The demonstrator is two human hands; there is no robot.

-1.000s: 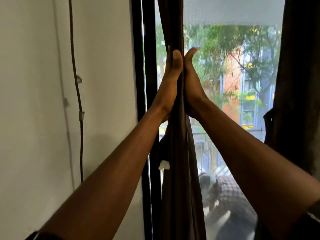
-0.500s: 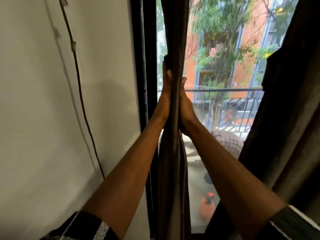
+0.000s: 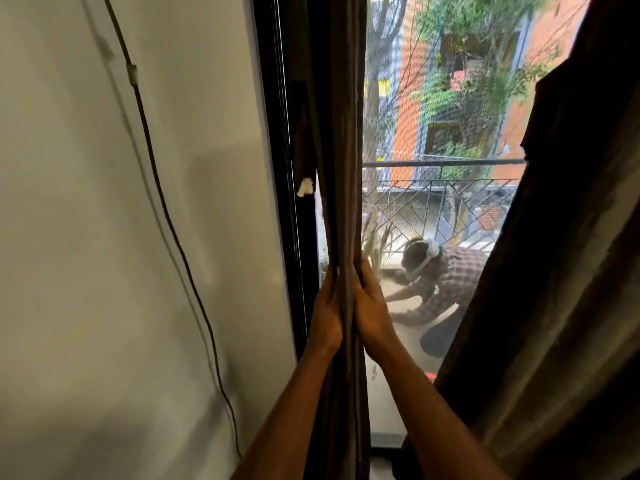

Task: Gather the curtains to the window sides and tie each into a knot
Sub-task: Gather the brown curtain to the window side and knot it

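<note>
The left curtain (image 3: 341, 133) is dark brown and bunched into a narrow vertical column beside the black window frame (image 3: 277, 168). My left hand (image 3: 325, 315) presses on its left side and my right hand (image 3: 370, 306) on its right side, palms facing, squeezing the bundle between them at mid height. Fingers curl around the fabric. The right curtain (image 3: 561, 271) hangs loosely gathered at the right edge of the window, untouched. No knot shows in either curtain.
A white wall (image 3: 121, 237) fills the left, with a thin dark cable (image 3: 162, 195) clipped down it. Through the glass are a balcony railing (image 3: 440, 202), a crouching person in a checked shirt (image 3: 446, 282), trees and an orange building.
Both hands have slid down the bunched left curtain, still pressing it between them. The view has tilted downward, showing the balcony floor and the person outside.
</note>
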